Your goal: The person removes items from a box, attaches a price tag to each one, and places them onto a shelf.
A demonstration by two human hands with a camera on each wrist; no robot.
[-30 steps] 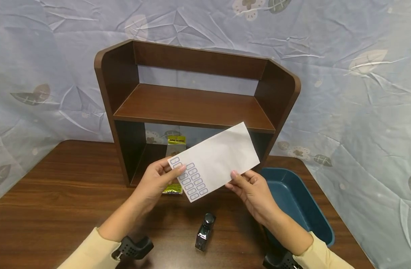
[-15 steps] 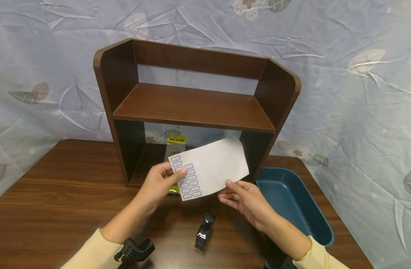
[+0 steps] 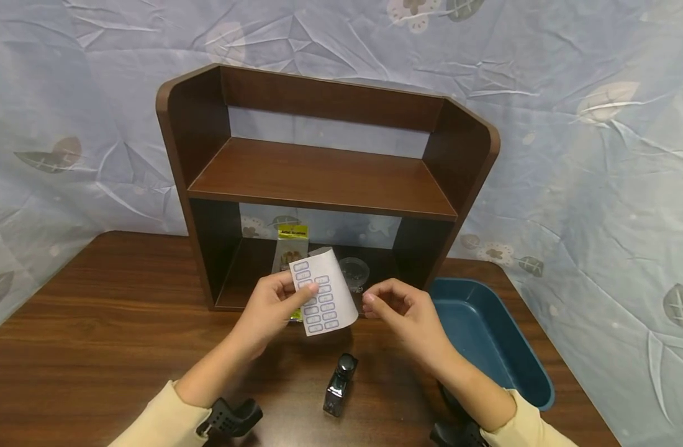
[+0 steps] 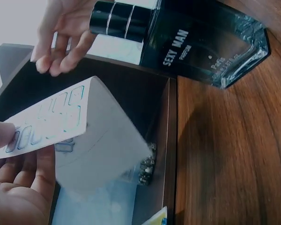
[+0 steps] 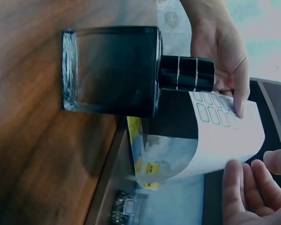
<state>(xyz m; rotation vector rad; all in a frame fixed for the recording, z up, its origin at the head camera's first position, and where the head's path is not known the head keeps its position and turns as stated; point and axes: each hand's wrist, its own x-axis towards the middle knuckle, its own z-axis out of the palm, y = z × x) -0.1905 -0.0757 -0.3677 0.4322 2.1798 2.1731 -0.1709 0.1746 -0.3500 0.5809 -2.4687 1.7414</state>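
My left hand pinches a white sheet of stickers between thumb and fingers, in front of the shelf's lower compartment. Blue-outlined labels cover its left end, and the sheet curls backward so its far part is mostly hidden in the head view. In the right wrist view the curled white back shows. Just right of the sheet is my right hand, fingers loosely bent, with nothing seen between them. A dark glass perfume bottle with a black cap stands on the table below both hands; the left wrist view shows its lettering.
A brown two-tier shelf stands at the back of the wooden table. Its lower compartment holds a yellow-topped brush packet and a clear round container. At right sits a blue tray.
The sheet went from flat to curled backward, its right end bending away. My right hand has let go of its lower edge and is now apart from it. The left hand keeps its pinch.
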